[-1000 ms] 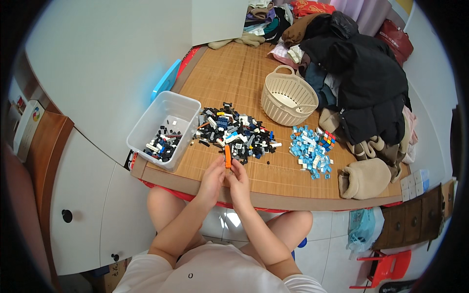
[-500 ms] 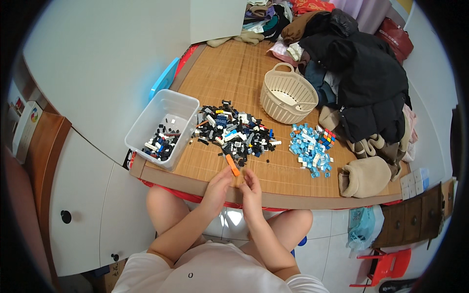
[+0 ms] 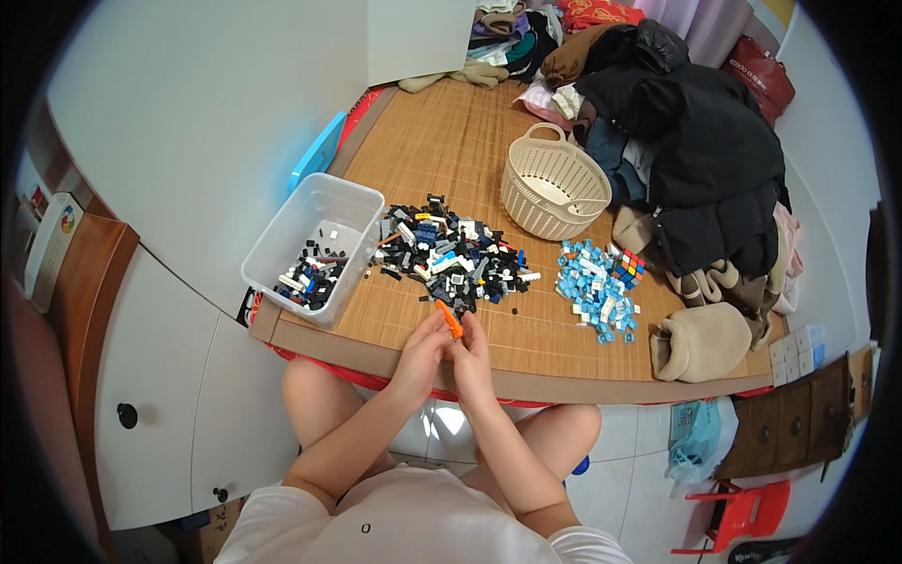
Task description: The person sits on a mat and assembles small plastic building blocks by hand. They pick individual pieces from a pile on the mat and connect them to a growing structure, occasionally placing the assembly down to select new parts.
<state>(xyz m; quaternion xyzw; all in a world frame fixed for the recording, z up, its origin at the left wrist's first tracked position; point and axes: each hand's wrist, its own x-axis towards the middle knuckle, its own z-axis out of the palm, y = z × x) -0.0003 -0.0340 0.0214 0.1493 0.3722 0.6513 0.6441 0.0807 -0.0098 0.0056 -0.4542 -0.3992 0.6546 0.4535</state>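
Note:
An orange brick separator (image 3: 449,320), long and narrow, is held upright at an angle over the mat's near edge. My left hand (image 3: 420,362) is closed on its lower left side. My right hand (image 3: 471,360) meets it from the right, its fingers closed against the same piece. Whether a small brick is also between the fingers is hidden. Just beyond my hands spreads a heap of toy bricks (image 3: 451,254), mostly black, white and grey. A clear plastic bin (image 3: 362,258) at the left has more bricks on its bottom.
Right of the heap lie light-blue and white bricks (image 3: 594,291) beside a puzzle cube (image 3: 629,270). Behind them stands a beige basket (image 3: 554,221). A black jacket (image 3: 719,160) and other clothes are piled far right. A blue lid (image 3: 318,150) leans behind the bin.
My right hand has come in left and slightly up, from apart to touching the orange brick separator. The separator has turned and shows a narrower side.

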